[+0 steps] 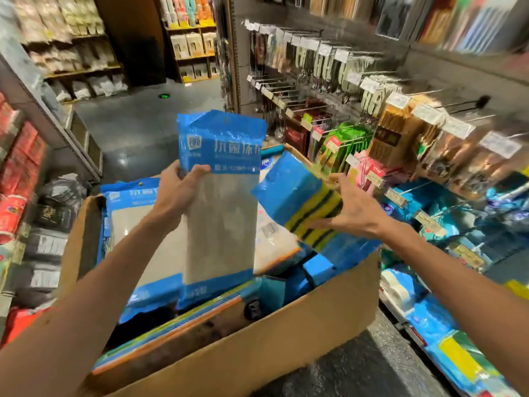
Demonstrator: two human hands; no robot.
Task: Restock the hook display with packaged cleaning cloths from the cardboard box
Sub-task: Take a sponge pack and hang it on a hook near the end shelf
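Note:
My left hand [179, 193] grips a small stack of blue-topped packs of grey cleaning cloth [221, 196] by the left edge, upright above the open cardboard box [286, 328]. My right hand [347, 207] reaches over the box's right side with fingers spread, touching a blue pack of yellow-and-green striped sponges [303, 202] that leans there. More grey cloth packs [131, 213] stand in the box's left part. The hook display [372, 116] runs along the right wall.
Hooks on the right carry green packs [343, 141], pink packs [366, 170], brown packages and blue goods lower down. Shelving with red packs and dark bundles lines the left. An open aisle floor [137, 130] lies beyond the box.

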